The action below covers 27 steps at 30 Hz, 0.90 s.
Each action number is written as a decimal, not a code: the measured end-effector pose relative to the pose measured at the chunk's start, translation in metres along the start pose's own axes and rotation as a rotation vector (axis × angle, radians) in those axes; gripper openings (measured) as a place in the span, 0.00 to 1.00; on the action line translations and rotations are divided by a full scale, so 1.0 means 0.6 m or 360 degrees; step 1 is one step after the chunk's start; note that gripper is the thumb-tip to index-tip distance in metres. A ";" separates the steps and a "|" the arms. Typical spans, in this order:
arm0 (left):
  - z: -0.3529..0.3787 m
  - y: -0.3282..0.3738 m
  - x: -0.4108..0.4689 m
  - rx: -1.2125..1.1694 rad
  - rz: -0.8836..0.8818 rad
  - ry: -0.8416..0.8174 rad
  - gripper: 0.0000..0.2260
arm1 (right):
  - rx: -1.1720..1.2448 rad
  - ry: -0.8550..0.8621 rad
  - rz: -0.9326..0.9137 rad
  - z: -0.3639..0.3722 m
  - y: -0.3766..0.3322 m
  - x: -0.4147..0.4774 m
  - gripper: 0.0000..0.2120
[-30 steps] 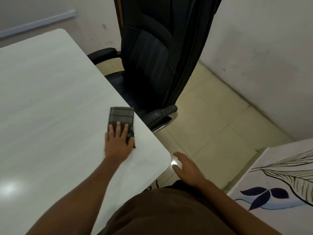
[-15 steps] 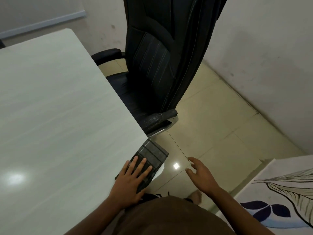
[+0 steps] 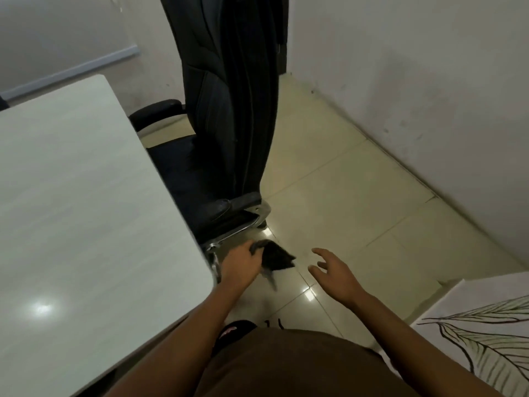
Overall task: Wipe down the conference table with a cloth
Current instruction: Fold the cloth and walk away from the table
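Observation:
The pale conference table (image 3: 86,210) fills the left side, its rounded near corner by my left wrist. My left hand (image 3: 242,263) is off the table, just right of that corner, gripping a dark checked cloth (image 3: 276,256) that hangs bunched over the floor. The cloth is blurred. My right hand (image 3: 333,272) hovers over the floor to the right of the cloth, fingers spread, holding nothing.
A black high-backed office chair (image 3: 226,124) stands tucked against the table's right edge, its armrest (image 3: 237,204) just beyond my left hand. Cream floor tiles (image 3: 343,202) run right to a white wall. A white surface with a leaf drawing (image 3: 486,339) sits at the lower right.
My left hand slid the cloth down the table, over the near corner and off the edge; the cloth is now bunched in its grip. My right hand rose and opened wider.

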<state>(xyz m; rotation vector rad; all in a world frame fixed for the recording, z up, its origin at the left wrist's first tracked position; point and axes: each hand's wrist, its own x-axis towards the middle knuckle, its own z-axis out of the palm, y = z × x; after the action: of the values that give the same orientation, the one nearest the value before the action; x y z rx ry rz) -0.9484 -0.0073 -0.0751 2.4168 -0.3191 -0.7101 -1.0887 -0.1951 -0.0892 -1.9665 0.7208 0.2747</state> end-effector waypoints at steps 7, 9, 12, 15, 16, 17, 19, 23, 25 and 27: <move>0.048 0.157 0.033 -0.1551 -0.0723 -0.0434 0.15 | 0.0477 0.0181 0.0135 -0.117 -0.007 0.059 0.29; 0.050 0.193 0.048 -0.1830 -0.0767 -0.0486 0.15 | 0.0617 0.0203 0.0240 -0.140 -0.004 0.077 0.33; 0.054 0.246 0.089 -0.2077 -0.0771 -0.0588 0.15 | 0.0699 0.0143 0.0412 -0.169 -0.002 0.105 0.34; 0.074 0.305 0.153 -0.2142 -0.0739 -0.0700 0.19 | 0.0760 -0.0016 0.0433 -0.221 -0.023 0.135 0.30; 0.085 0.333 0.186 -0.2149 -0.0727 -0.0760 0.21 | 0.0804 -0.0016 0.0415 -0.250 -0.031 0.154 0.29; 0.090 0.358 0.212 -0.2149 -0.0703 -0.0830 0.21 | 0.0842 0.0022 0.0399 -0.278 -0.044 0.168 0.28; 0.090 0.419 0.258 -0.2088 -0.0593 -0.0953 0.20 | 0.0923 0.0197 0.0383 -0.341 -0.070 0.201 0.26; 0.074 0.548 0.371 -0.1970 -0.0309 -0.1167 0.18 | 0.1078 0.0603 0.0253 -0.466 -0.115 0.300 0.23; 0.062 0.598 0.417 -0.1794 -0.0148 -0.1238 0.18 | 0.1135 0.0811 0.0193 -0.509 -0.133 0.346 0.22; 0.056 0.633 0.468 -0.1631 -0.0044 -0.1216 0.17 | 0.1083 0.0932 0.0155 -0.549 -0.148 0.390 0.21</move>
<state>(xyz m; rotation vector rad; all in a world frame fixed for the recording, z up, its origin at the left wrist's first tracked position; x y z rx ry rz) -0.7572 -0.4311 0.0147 1.1326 -0.1437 -1.3754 -0.8850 -0.5363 0.0255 -1.3463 1.1080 -0.4645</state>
